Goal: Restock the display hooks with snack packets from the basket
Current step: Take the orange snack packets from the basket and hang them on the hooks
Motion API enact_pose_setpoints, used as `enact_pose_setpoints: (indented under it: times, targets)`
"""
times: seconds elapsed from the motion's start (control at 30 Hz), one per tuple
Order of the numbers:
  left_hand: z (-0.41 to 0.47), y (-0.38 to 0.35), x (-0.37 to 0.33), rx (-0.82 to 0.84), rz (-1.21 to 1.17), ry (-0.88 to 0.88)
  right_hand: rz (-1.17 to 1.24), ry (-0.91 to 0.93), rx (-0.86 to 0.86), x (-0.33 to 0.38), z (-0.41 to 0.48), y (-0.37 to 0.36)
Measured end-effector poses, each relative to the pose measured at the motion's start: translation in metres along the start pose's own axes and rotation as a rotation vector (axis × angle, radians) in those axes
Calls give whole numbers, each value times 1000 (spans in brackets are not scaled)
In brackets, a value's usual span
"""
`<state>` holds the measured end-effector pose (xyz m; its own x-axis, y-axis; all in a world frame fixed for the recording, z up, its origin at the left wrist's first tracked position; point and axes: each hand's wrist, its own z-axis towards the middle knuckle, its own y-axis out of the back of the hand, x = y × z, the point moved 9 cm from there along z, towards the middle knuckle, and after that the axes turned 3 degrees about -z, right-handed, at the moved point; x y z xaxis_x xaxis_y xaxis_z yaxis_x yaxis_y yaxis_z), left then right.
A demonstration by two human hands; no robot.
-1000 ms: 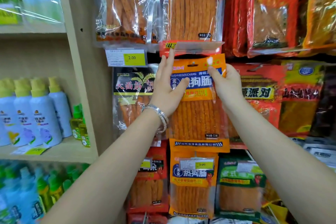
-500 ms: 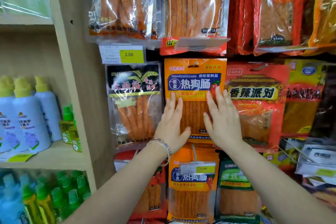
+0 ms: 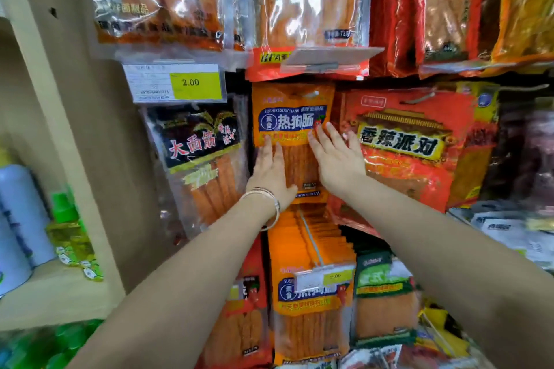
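Orange snack packet [image 3: 292, 105] pressed flat with open left hand [image 3: 269, 172] and right hand [image 3: 335, 162], fingers straight; red packet [image 3: 419, 165] just rightward, black packet [image 3: 198, 141] leftward.

I get a single view, from the head-worn wide-angle camera. It faces straight at the hanging display [image 3: 434, 9], very near. The orange packet [image 3: 292, 123] sits at frame centre, with the left hand [image 3: 269, 171] and right hand [image 3: 335, 159] reaching up from the lower edge. A wooden shelf [image 3: 60, 296] runs down the left side.
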<state>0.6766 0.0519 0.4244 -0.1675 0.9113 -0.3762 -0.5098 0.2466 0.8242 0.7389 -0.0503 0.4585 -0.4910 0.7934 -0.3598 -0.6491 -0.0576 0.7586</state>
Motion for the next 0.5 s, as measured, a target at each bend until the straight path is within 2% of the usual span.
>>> enact_pose_setpoints:
  times: [0.13, 0.2, 0.3, 0.4, 0.5]
  targets:
    - [6, -1, -2, 46, -35, -5, -75, 8, 121, 0, 4, 1]
    - [4, 2, -6, 67, -83, -11, -27, 38, 135, 3, -6, 5]
    - [-22, 10, -18, 48, -239, -36, 296, 38, 90, 9, -40, 18]
    - [-79, 21, -28, -35, -472, -129, 676, -97, -51, 4, -90, 36]
    - [-160, 6, -14, -36, -605, -120, 1000, -236, -58, 9, -158, 25]
